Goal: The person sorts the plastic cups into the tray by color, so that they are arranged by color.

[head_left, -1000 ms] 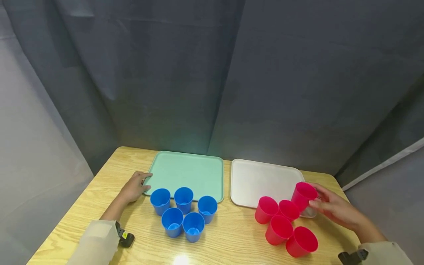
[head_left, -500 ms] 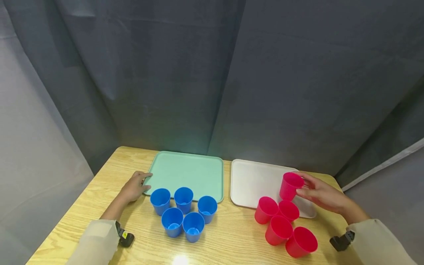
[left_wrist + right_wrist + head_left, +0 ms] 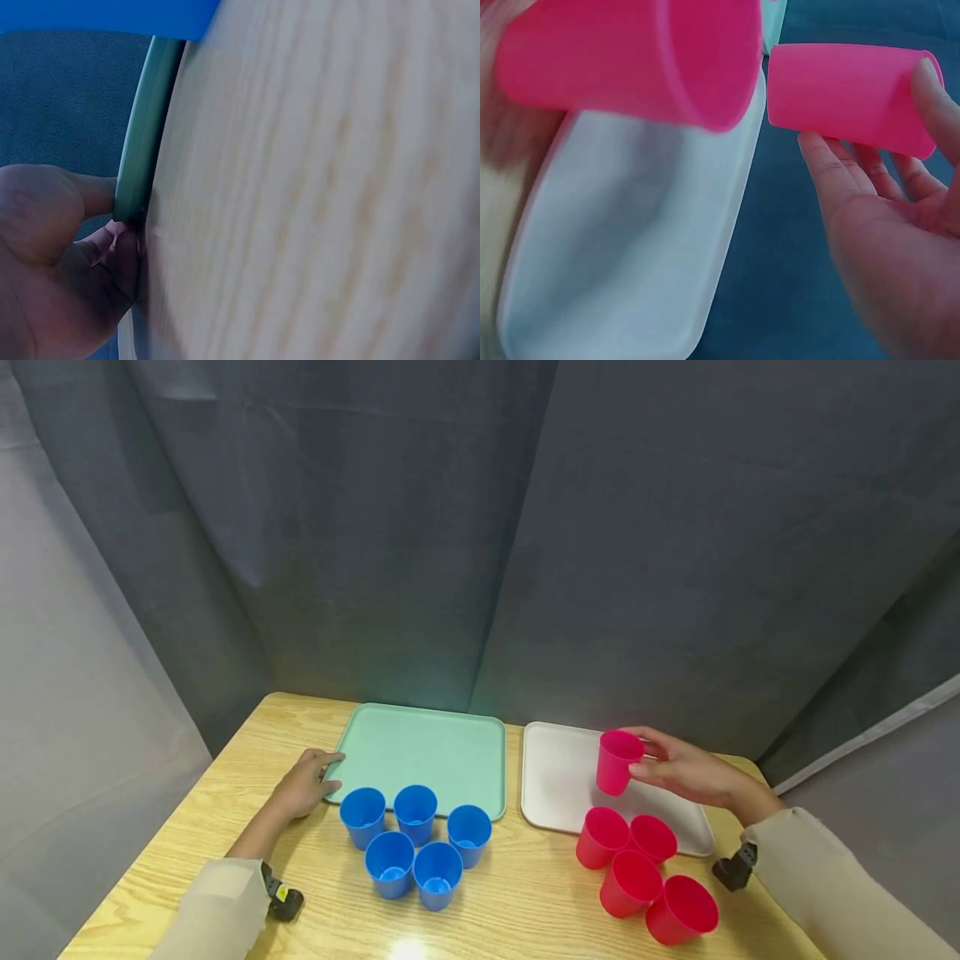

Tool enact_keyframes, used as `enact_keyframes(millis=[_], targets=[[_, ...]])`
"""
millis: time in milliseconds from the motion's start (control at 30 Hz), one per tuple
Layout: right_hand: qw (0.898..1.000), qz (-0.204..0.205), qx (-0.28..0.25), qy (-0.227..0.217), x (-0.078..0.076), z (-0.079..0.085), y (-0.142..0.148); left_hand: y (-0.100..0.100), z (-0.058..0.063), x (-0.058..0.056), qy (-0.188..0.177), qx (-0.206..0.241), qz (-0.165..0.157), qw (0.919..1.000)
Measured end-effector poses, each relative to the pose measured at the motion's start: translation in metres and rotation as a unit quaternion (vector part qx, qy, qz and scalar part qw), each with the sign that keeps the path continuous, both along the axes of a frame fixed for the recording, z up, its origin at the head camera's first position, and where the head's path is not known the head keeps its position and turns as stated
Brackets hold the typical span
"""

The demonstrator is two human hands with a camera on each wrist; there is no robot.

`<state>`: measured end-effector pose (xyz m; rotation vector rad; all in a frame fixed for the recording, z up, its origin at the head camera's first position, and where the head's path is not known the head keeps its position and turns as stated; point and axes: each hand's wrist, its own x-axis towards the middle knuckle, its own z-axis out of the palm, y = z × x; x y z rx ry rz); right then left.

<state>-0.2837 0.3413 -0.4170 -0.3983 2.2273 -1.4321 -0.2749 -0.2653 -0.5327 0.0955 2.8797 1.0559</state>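
My right hand holds a red plastic cup upright over the white tray. The right wrist view shows the thumb at the cup's rim and the fingers along its side. My left hand grips the left edge of the mint-green tray. In the left wrist view the thumb reaches over the tray rim, with the other fingers curled by its corner. Several more red cups stand in a cluster in front of the white tray.
Several blue cups stand upright on the wooden table, just in front of the green tray. The two trays lie side by side at the table's back, with a narrow gap between. Behind them hangs a dark grey curtain.
My right hand has carried the red cup leftward and back, from the white tray's right front corner to above its middle. The left hand has stayed at the green tray.
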Motion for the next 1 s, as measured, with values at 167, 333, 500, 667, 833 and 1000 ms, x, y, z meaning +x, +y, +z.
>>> enact_keyframes(millis=[167,333,500,667,833,1000], targets=[[1.000,0.003,0.003,0.002,-0.008,0.003,-0.019,0.001,0.001,0.000,-0.004,-0.002,0.002,1.0000],[1.000,0.004,0.003,-0.005,-0.017,0.005,-0.037,0.001,0.001,0.000,-0.005,-0.001,0.002,1.0000],[1.000,0.024,0.015,0.000,-0.027,0.008,-0.055,0.000,-0.001,-0.001,0.001,0.001,-0.001,1.0000],[0.999,0.034,0.037,0.006,-0.035,0.010,-0.072,-0.001,-0.002,-0.001,0.005,0.006,-0.003,1.0000],[0.998,0.028,0.061,0.011,-0.041,0.009,-0.088,0.000,-0.001,0.000,0.002,0.004,0.000,1.0000],[0.998,0.032,0.053,0.002,-0.048,0.006,-0.104,0.000,0.000,0.000,0.000,0.000,0.001,1.0000]])
